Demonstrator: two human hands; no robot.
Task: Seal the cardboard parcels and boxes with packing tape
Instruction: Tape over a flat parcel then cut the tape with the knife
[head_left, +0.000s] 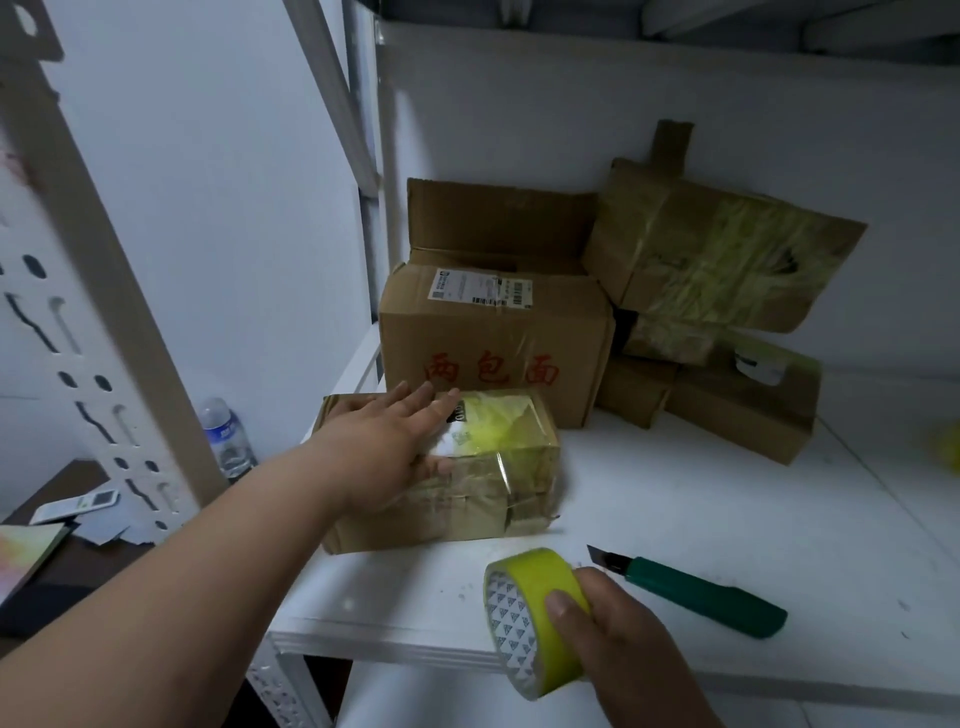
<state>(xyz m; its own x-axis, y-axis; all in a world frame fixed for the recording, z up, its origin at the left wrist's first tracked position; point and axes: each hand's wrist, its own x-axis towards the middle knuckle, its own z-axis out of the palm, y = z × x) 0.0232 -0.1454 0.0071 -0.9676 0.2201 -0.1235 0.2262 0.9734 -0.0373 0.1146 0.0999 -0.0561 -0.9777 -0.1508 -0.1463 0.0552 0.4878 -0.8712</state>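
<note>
Print on parcel (467, 467) blurred, part-hidden under flat left hand (387, 447); right hand (613, 629) grips glossy yellow tape roll (530, 618), wrist cut off

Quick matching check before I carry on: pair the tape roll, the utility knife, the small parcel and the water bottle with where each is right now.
Things:
1. tape roll
2. utility knife
3. small parcel
4. water bottle

Places:
A. under the flat left hand
B. lying on the white shelf
C. left of the shelf, beside the upright
D. held in the right hand

Pairs: 1-D, 2-B, 3-A, 4-C
</note>
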